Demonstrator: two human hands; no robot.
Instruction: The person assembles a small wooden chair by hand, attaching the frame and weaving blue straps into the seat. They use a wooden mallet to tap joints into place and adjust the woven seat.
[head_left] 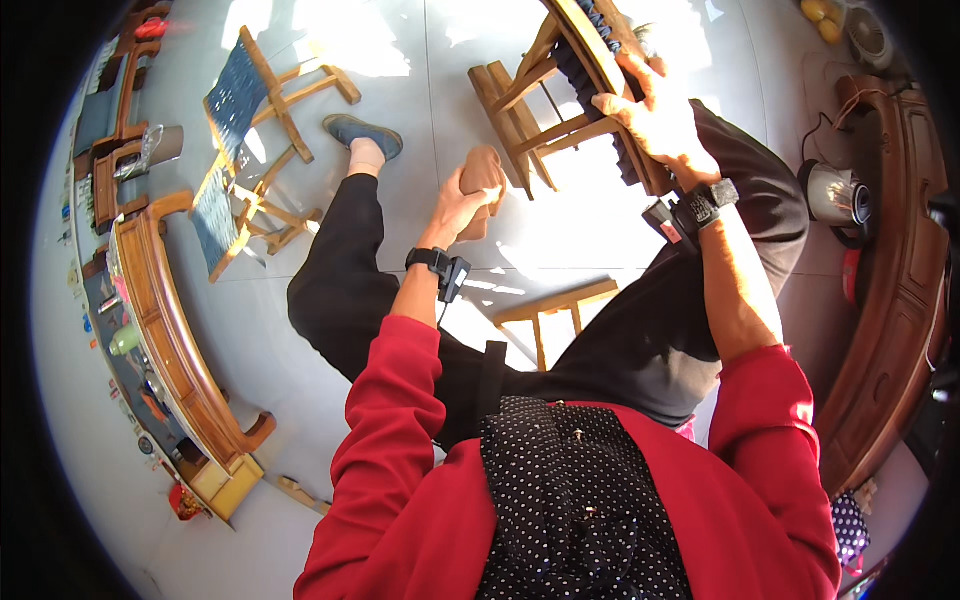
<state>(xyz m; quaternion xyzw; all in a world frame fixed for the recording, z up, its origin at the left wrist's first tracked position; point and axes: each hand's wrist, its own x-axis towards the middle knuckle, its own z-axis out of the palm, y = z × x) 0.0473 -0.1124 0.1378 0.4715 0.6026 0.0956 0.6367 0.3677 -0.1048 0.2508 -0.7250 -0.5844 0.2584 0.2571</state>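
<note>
Both arms reach forward, elbows bent. The left forearm (412, 298), bare toward the wrist, slants up and inward; the left grip (459, 208) is curled in a hold — its fingertips partly hidden. The right forearm (738, 285), also bare, leans inward and reaches farther ahead; the right grip (665, 125) clasps, thumb apart from the fingers. The legs (345, 270) are spread — left foot (362, 135) forward, right knee (770, 195) turned outward.

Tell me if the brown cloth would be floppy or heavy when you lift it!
Probably floppy: the brown cloth looks bunched and folded in the left hand. It seems fairly light, since just that one hand holds it. It likely wouldn't roll, because its shape looks lumpy, not round.
</note>
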